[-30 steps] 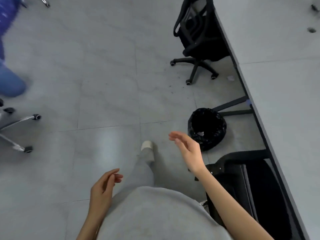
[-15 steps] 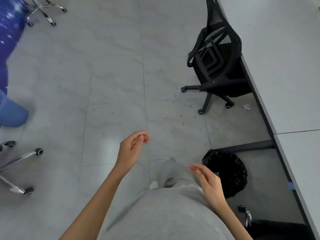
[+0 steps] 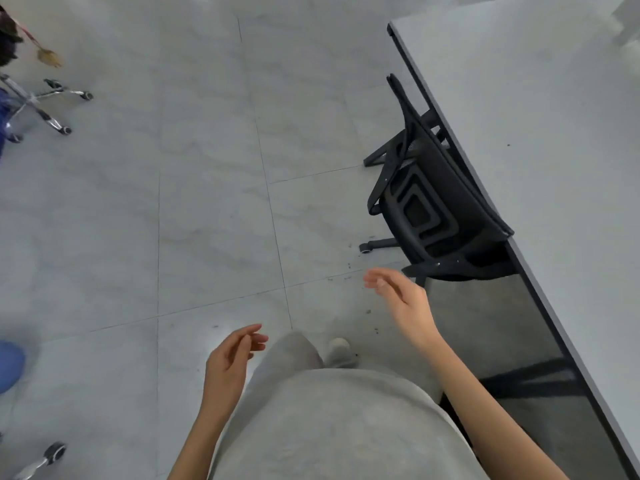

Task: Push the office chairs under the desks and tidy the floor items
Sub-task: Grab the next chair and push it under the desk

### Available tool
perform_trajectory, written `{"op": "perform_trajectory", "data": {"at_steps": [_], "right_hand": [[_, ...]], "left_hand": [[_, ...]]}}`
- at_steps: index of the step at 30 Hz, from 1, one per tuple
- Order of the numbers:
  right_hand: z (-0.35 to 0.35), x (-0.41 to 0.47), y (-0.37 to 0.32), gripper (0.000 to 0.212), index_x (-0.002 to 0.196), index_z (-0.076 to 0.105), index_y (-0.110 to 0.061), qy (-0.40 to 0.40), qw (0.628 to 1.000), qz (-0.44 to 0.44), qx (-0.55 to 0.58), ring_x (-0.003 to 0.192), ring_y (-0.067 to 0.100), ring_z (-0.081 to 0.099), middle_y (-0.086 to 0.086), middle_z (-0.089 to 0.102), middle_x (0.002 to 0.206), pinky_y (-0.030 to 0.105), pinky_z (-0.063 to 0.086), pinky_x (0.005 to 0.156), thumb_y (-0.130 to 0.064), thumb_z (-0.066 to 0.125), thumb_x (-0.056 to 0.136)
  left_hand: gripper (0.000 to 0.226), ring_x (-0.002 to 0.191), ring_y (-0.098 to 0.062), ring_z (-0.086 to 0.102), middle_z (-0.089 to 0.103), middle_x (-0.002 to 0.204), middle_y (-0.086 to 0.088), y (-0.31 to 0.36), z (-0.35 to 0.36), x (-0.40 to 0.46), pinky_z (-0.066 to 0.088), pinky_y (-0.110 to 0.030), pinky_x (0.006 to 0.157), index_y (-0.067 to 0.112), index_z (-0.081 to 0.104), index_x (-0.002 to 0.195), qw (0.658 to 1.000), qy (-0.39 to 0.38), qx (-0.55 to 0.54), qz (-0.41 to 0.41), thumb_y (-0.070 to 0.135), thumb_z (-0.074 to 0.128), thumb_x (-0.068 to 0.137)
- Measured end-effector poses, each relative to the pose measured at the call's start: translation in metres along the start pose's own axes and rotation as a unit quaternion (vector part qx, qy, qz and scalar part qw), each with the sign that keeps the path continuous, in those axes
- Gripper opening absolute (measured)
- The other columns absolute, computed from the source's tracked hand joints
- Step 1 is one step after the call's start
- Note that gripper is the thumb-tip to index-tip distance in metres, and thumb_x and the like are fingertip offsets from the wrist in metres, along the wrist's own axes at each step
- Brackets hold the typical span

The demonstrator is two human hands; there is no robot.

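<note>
A black mesh office chair [image 3: 429, 206] stands at the edge of the long grey desk [image 3: 540, 140] on the right, its seat partly under the desktop and its backrest leaning out over the floor. My right hand [image 3: 398, 296] hovers just short of the chair's near side, fingers relaxed and holding nothing. Lower and to the left, my left hand [image 3: 232, 358] hangs beside my grey trouser leg, fingers loosely curled and empty. Small dark specks [image 3: 346, 271] lie on the tiles in front of the chair.
A chrome chair base [image 3: 45, 105] with castors stands at the far left, and another castor [image 3: 52, 452] shows at the bottom left. A person in blue [image 3: 8, 365] is at the left edge. Grey tiled floor fills the middle.
I have walked forward: the black chair is now close to my right hand and the black bin has left the view. My right hand rose toward the chair; my left hand dropped back.
</note>
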State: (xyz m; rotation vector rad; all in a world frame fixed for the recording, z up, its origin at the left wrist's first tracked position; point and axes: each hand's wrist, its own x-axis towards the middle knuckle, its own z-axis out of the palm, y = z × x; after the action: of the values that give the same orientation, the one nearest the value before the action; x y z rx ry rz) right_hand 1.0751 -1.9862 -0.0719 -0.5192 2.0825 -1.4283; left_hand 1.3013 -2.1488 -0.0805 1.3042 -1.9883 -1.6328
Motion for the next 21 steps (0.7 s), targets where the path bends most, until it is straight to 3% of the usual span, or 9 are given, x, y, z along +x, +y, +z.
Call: {"op": "perform_trajectory", "data": {"at_steps": [6, 8, 11, 14, 18, 21], "right_hand": [[0.02, 0.135, -0.048, 0.024, 0.107, 0.062, -0.016, 0.061, 0.998, -0.006, 0.029, 0.094, 0.004, 0.064, -0.008, 0.069, 0.099, 0.021, 0.05, 0.073, -0.006, 0.044, 0.095], [0.028, 0.163, -0.048, 0.024, 0.108, 0.063, -0.014, 0.098, 0.994, 0.018, 0.037, 0.093, 0.005, 0.064, -0.007, 0.069, 0.098, 0.019, 0.05, 0.071, -0.006, 0.044, 0.095], [0.041, 0.189, -0.047, 0.025, 0.108, 0.064, -0.015, 0.173, 0.982, 0.064, 0.049, 0.095, 0.004, 0.064, -0.009, 0.07, 0.099, 0.02, 0.05, 0.081, -0.006, 0.045, 0.095], [0.055, 0.196, -0.051, 0.025, 0.105, 0.064, -0.017, 0.265, 0.954, 0.122, 0.069, 0.091, -0.002, 0.063, -0.008, 0.07, 0.097, 0.011, 0.046, 0.078, -0.005, 0.045, 0.094], [0.069, 0.197, -0.057, 0.026, 0.104, 0.065, -0.018, 0.375, 0.908, 0.176, 0.067, 0.091, -0.002, 0.061, -0.009, 0.069, 0.093, 0.009, 0.045, 0.076, -0.005, 0.046, 0.093], [0.07, 0.194, -0.063, 0.028, 0.1, 0.065, -0.023, 0.449, 0.87, 0.193, 0.071, 0.091, -0.002, 0.061, -0.012, 0.068, 0.093, 0.006, 0.044, 0.073, -0.002, 0.047, 0.092]], "left_hand": [[0.032, 0.077, -0.012, 0.066, 0.071, 0.089, 0.007, 0.049, -0.011, 0.138, 0.05, -0.013, 0.068, 0.021, 0.066, 0.094, 0.999, -0.031, 0.01, 0.018, 0.002, 0.04, 0.095], [0.033, 0.078, -0.011, 0.066, 0.071, 0.089, 0.008, 0.068, -0.009, 0.193, 0.051, -0.016, 0.07, 0.024, 0.067, 0.094, 0.996, -0.08, 0.025, 0.039, 0.003, 0.042, 0.095], [0.024, 0.079, -0.008, 0.066, 0.071, 0.087, 0.008, 0.106, 0.0, 0.278, 0.052, -0.021, 0.075, 0.031, 0.069, 0.091, 0.978, -0.183, 0.061, 0.085, 0.019, 0.047, 0.091], [0.024, 0.08, -0.007, 0.066, 0.071, 0.086, 0.011, 0.153, 0.023, 0.35, 0.052, -0.026, 0.078, 0.029, 0.065, 0.095, 0.935, -0.303, 0.111, 0.15, 0.025, 0.044, 0.085], [0.023, 0.08, 0.002, 0.064, 0.068, 0.084, 0.028, 0.221, 0.079, 0.41, 0.044, -0.007, 0.072, 0.031, 0.062, 0.096, 0.845, -0.434, 0.176, 0.257, 0.023, 0.043, 0.087], [0.028, 0.081, 0.005, 0.063, 0.066, 0.08, 0.025, 0.259, 0.129, 0.429, 0.042, -0.003, 0.072, 0.019, 0.065, 0.105, 0.782, -0.489, 0.193, 0.334, 0.022, 0.042, 0.089]]}}
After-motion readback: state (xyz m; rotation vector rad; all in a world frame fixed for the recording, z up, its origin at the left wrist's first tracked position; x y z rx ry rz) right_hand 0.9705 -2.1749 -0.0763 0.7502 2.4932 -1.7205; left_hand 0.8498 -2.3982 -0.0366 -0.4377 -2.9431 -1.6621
